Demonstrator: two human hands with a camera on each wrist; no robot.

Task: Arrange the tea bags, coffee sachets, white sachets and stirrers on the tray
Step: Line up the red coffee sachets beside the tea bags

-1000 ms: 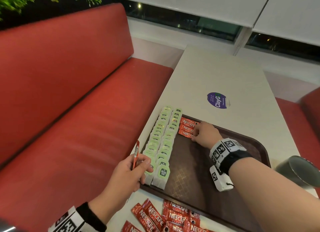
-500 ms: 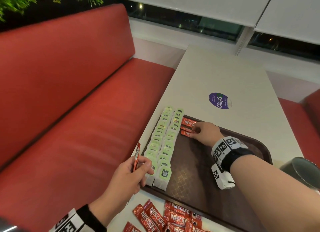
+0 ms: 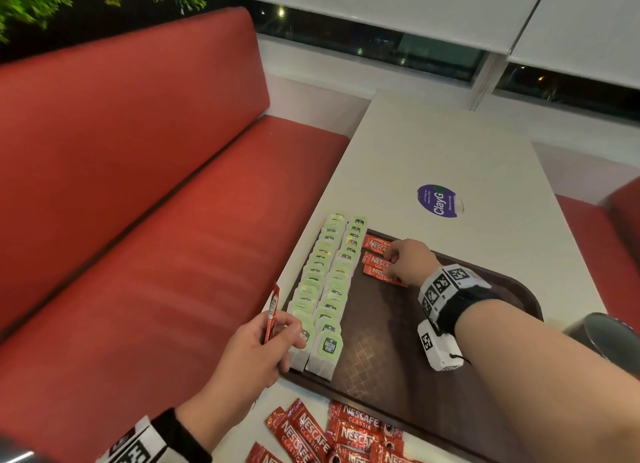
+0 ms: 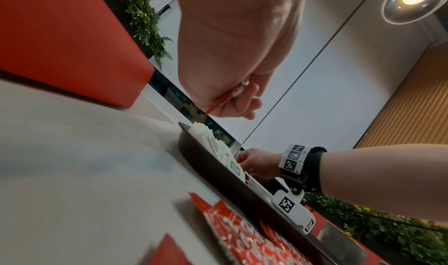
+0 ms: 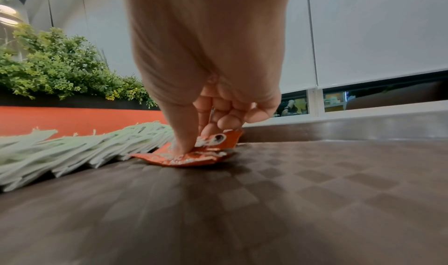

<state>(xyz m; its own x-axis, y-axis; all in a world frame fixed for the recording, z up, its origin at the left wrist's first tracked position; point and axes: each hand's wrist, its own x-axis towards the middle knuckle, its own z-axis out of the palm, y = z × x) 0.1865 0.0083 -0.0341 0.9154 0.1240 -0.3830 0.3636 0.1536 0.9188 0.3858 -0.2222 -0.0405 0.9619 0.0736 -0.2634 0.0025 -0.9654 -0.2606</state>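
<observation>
A brown tray (image 3: 433, 369) holds two rows of green tea bags (image 3: 325, 282) along its left side. Beside them at the tray's far end lie three red coffee sachets (image 3: 375, 258). My right hand (image 3: 393, 263) is on these sachets, fingers curled. In the right wrist view its thumb presses the nearest sachet (image 5: 184, 157) while the fingertips pinch a tilted one behind it. My left hand (image 3: 277, 327) hovers at the tray's near left corner and pinches one red sachet (image 3: 272, 310) upright. No white sachets or stirrers are in view.
Several loose coffee sachets (image 3: 329, 435) lie on the white table (image 3: 450, 151) in front of the tray. A metal cup (image 3: 613, 334) stands at the right edge. A purple sticker (image 3: 438, 200) is beyond the tray. A red bench (image 3: 138, 220) runs along the left.
My right hand has shifted slightly over the three sachets on the tray. The left hand holds its sachet in the same place.
</observation>
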